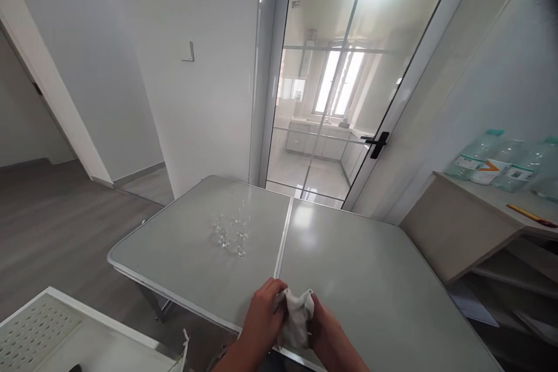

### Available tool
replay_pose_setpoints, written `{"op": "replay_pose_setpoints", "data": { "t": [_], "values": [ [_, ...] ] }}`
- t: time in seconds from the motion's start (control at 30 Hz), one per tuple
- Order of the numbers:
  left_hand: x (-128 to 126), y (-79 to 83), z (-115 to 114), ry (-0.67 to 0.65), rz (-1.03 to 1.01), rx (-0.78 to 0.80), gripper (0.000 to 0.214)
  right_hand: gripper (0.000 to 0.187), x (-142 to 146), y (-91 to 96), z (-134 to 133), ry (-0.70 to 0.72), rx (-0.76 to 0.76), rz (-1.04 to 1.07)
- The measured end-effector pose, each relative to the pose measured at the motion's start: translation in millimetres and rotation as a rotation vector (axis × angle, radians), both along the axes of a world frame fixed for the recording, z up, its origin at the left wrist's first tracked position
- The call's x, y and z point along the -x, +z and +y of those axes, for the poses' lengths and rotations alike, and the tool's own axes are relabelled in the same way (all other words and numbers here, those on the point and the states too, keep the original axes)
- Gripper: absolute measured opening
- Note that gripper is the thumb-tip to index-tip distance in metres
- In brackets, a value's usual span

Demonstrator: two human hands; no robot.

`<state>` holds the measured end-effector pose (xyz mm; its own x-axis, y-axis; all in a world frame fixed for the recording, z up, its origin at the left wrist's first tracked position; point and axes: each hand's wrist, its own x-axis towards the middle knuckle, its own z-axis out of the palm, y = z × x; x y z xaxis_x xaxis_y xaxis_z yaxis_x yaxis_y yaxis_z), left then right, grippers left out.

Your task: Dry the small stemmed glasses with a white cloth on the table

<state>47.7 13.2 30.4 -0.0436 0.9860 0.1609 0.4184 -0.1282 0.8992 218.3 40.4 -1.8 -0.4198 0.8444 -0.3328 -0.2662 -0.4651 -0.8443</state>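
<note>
With the fingers of our left hand (264, 313) and right hand (325, 325), we grip a bunched white cloth (299, 315) at the near edge of the desk (357, 270); a slack pinch could drop it. A wide sweep might scatter the clear, possibly glass, pieces (238, 235) beyond.

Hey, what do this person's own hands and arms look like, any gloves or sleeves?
The left hand and right hand are bare, without gloves. The visible forearms show no sleeves, watch or bracelet.

Bottles (490, 170) on cabinet (462, 226); black handle (380, 144) on glass door (326, 99)
</note>
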Motion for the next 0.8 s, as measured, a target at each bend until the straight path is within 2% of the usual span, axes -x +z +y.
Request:
{"op": "replay_pose_setpoints", "data": {
  "t": [0.07,0.2,0.23,0.33,0.37,0.4,0.5,0.57,0.63,0.7,0.73,0.8],
  "values": [
    [0.1,-2.4,0.1,0.035,0.025,0.019,0.012,0.055,-0.4,-3.7,-4.2,0.063,-0.093,-0.035],
    [-6.1,-7.5,-2.0,0.063,0.074,0.006,0.018,0.055,5.4,2.2,-11.2,0.051,-0.242,-0.013],
    [-8.7,-8.2,-3.1,0.057,0.083,-0.005,0.021,0.06,7.9,5.6,-13.2,0.051,-0.24,-0.001],
    [-15.0,-7.5,-7.0,0.022,0.051,-0.018,0.023,0.093,13.4,14.7,-18.3,0.059,-0.273,-0.002],
    [-15.6,-6.3,-8.1,0.011,0.021,-0.019,0.022,0.097,13.9,16.5,-18.9,0.042,-0.291,-0.024],
    [-14.9,-5.0,-9.1,0.007,-0.014,-0.024,0.021,0.093,13.8,17.6,-18.7,0.012,-0.3,-0.054],
    [-5.4,-3.5,-10.8,0.012,-0.161,-0.038,0.025,0.05,10.6,19.1,-14.2,-0.136,-0.253,-0.089],
    [4.6,-7.1,-10.7,-0.014,-0.304,0.005,0.042,0.032,8.0,21.9,-10.5,-0.199,-0.197,-0.043],
    [13.5,-13.8,-10.8,-0.143,-0.483,0.121,0.067,0.03,6.2,27.0,-8.5,-0.195,-0.152,0.02],
    [18.7,-20.3,-12.8,-0.322,-0.642,0.237,0.081,0.032,4.5,32.4,-8.8,-0.161,-0.116,0.06],
    [19.6,-22.7,-14.9,-0.384,-0.691,0.274,0.081,0.033,3.3,34.4,-9.4,-0.157,-0.099,0.068],
    [18.4,-25.5,-20.9,-0.395,-0.739,0.315,0.072,0.034,-0.4,35.9,-10.6,-0.189,-0.071,0.063]
  ]
}}
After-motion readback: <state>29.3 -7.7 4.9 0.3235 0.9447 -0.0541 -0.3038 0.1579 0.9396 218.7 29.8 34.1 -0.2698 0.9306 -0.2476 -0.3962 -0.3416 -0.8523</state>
